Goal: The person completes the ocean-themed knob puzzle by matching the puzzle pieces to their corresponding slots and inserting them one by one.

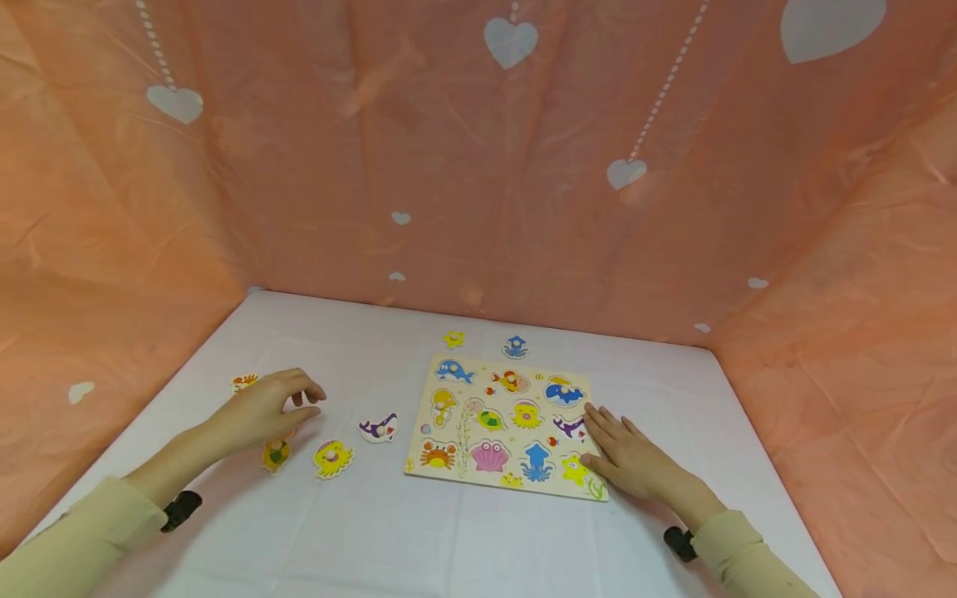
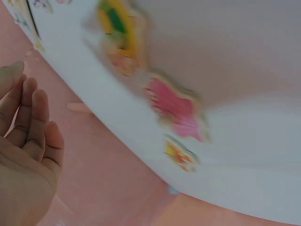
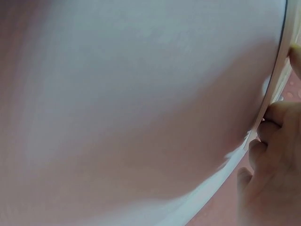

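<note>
Head: puzzle board [image 1: 482,379] between hands [image 1: 262,407], right hand [image 1: 634,458] touching.

Cream board [image 1: 482,369], multicoloured sea-creature pattern

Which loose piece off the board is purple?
The purple-and-white whale piece, lying between the left hand and the puzzle board; the others are chiefly yellow, orange, blue or pink.

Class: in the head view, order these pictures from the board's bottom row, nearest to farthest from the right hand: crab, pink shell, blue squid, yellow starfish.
1. Yellow starfish, beside the right hand
2. Blue squid, next left
3. Pink shell, further left
4. Crab, far left
</note>
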Motion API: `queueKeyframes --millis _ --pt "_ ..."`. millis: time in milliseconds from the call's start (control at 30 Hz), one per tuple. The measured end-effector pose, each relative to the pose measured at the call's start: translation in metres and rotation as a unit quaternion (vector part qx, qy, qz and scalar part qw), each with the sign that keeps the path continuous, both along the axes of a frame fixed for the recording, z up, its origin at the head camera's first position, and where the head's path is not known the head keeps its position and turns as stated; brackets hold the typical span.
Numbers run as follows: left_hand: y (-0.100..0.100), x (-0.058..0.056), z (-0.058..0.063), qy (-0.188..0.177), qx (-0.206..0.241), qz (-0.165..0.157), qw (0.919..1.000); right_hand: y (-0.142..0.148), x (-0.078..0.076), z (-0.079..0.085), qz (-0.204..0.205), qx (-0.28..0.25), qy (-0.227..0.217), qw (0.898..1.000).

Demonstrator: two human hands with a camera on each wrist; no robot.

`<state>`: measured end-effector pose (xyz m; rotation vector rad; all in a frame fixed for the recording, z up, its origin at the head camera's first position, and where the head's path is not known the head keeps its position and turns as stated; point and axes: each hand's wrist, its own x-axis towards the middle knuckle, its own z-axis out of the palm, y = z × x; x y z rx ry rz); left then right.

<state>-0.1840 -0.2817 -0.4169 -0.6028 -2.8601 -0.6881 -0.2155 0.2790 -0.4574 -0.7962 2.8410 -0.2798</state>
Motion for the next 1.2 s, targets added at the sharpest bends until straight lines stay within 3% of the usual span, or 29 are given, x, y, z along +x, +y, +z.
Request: queueKeyframes --millis 200,533,633,833,1000,1200 --pt "-0.023 0.012 -0.009 -0.008 0.004 0.005 0.9999 0.001 0.001 0.0 -0.002 0.002 0.001 1.0" --pt "-0.049 0.023 -0.021 -0.002 0.027 -0.032 0.9991 0.001 0.002 0.002 0.004 0.0 0.01 1.0" --pt "-0.055 0.024 -0.025 0.005 0.032 -0.058 0.9978 0.001 0.002 0.001 0.005 0.0 0.009 1.0" --pt "-0.062 0.025 -0.031 -0.01 0.043 -0.095 0.9944 0.002 0.001 -0.001 0.0 0.002 0.005 1.0" --pt "-0.063 0.027 -0.034 -0.044 0.048 -0.09 0.9937 0.001 0.0 -0.001 -0.001 0.001 0.004 1.0" --pt "-0.063 0.029 -0.036 -0.042 0.048 -0.089 0.9939 0.001 0.0 -0.001 0.0 0.004 0.006 1.0"
